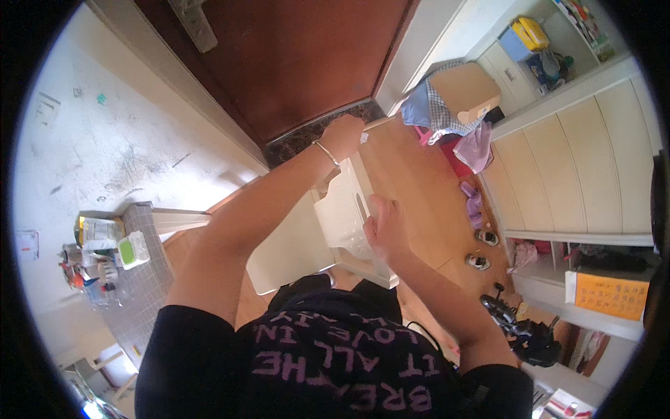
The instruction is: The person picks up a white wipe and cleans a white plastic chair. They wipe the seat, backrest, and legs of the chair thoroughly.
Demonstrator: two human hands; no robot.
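Before me stands a cream-white chair (343, 214), its cut-out backrest towards the right and its flat seat (293, 246) towards the left. My left hand (343, 137) is curled over the far end of the backrest. A bit of white tissue or cloth (364, 138) pokes out by its fingers; the rest is hidden under the hand. My right hand (387, 228) grips the near part of the backrest beside its long slot, the thumb on the edge and the fingers bent.
A brown door (293, 57) is ahead. To the right, a cardboard box (463, 89) tops a pile of cloth; purple slippers (472, 204) and shoes (478, 261) line the cabinet (565, 167). A tiled-pattern table (141, 272) on the left bears a white pack with green lid (133, 250).
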